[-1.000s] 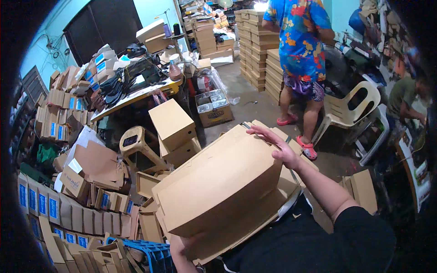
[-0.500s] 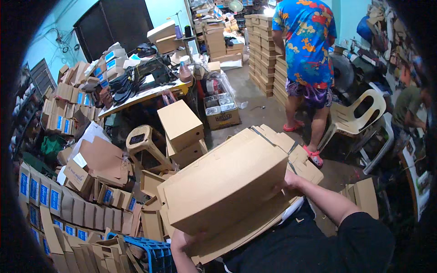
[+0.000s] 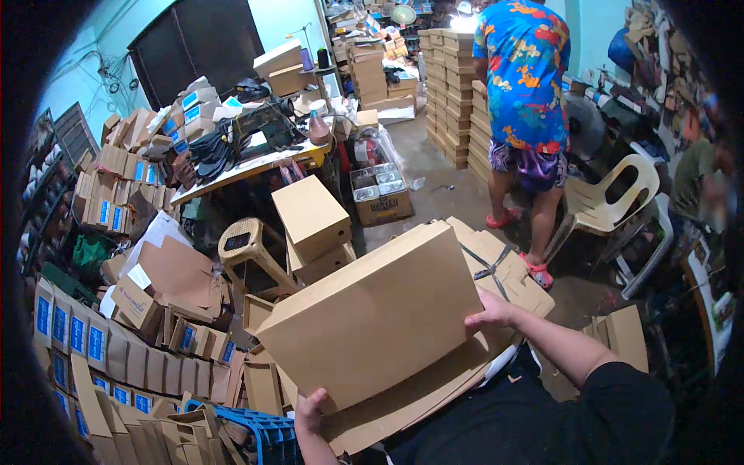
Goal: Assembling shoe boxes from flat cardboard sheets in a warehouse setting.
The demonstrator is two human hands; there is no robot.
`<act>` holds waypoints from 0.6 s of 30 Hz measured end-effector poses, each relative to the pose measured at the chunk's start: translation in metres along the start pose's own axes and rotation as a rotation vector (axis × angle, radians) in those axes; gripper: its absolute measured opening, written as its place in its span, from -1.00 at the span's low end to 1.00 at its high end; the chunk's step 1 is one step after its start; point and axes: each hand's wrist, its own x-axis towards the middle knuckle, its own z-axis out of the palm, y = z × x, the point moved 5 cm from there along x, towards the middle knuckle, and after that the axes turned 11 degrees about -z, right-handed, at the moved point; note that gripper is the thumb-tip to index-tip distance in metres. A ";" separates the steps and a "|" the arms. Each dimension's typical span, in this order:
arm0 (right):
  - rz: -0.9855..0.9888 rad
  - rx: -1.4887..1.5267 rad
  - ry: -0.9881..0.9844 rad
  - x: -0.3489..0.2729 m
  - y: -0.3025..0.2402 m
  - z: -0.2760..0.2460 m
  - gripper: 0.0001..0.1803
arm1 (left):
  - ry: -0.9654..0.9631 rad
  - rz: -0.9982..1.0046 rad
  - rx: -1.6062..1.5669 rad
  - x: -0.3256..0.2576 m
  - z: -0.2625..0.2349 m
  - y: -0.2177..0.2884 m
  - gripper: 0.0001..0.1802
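A plain brown cardboard box (image 3: 372, 318), or perhaps a box lid, stands tilted over my lap with one broad face toward me. My left hand (image 3: 311, 415) is closed on its lower left corner, thumb on the face and fingers hidden behind. At the right edge my right hand (image 3: 492, 311) grips it in the same way. Beneath the box lies a stack of flat cardboard sheets (image 3: 521, 291). A dark strap (image 3: 490, 270) with a knot runs across that stack on its far right side.
Two stacked boxes (image 3: 311, 217) and a plastic stool (image 3: 249, 252) stand beyond the box. Left are many shoe-box-like cartons (image 3: 116, 345) and a blue crate (image 3: 267, 434). A co-worker in a floral shirt (image 3: 521, 77) stands by tall box stacks (image 3: 449, 93), near a white chair (image 3: 608, 194).
The box has tipped up, so its broad face now turns toward me. Both my thumbs now show on that face. The knot in the strap has come into sight.
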 end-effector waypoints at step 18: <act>0.432 -0.037 -0.282 -0.004 -0.021 -0.057 -0.07 | -0.045 -0.005 1.242 -0.029 0.020 0.048 -0.35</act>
